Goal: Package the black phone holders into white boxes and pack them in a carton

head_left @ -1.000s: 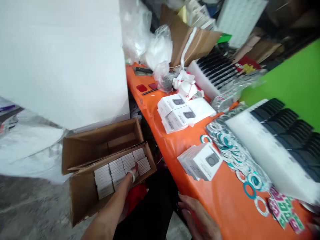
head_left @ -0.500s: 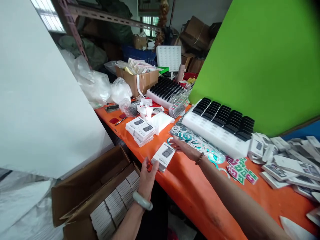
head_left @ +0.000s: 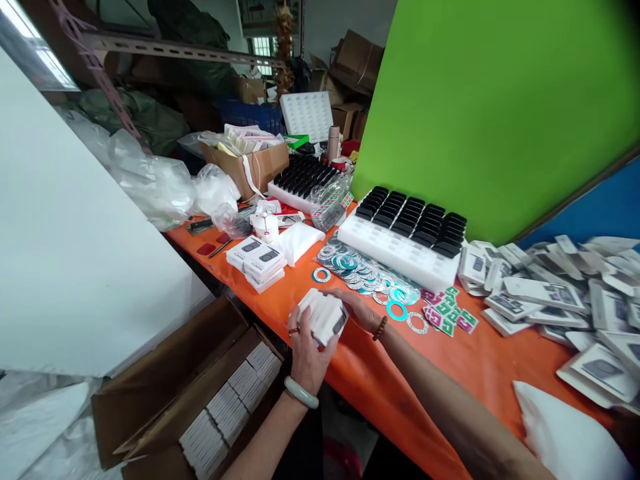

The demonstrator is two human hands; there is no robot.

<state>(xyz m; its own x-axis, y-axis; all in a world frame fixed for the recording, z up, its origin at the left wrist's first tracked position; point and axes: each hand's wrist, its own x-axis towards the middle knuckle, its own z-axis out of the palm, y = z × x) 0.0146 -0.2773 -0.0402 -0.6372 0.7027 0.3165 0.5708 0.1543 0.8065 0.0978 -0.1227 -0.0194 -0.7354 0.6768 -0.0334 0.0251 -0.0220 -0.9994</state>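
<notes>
A small stack of white printed boxes [head_left: 321, 316] is tilted up on its side near the table's front edge. My left hand [head_left: 309, 352], with a ring and a pale bangle, grips it from the near side, thumb and fingers spread around it. Against the stack's far right side lies my right hand [head_left: 356, 311], wearing a bead bracelet; its fingertips are partly hidden behind the boxes. Beyond them, two low piles of the same white boxes [head_left: 256, 261] sit side by side. A round ring sticker [head_left: 321, 275] lies just behind my hands.
An open carton [head_left: 165, 393] below the table edge holds rows of white boxes. On the orange table [head_left: 400, 400] are a bag of ring stickers [head_left: 350, 267], a foam tray [head_left: 395, 250] of black pieces, colourful stickers [head_left: 447, 312] and heaped boxes [head_left: 545, 293] at right.
Both hands have closed in on the stack. It was lying with its printed face up and is now tilted up between them. The camera view has turned to the right.
</notes>
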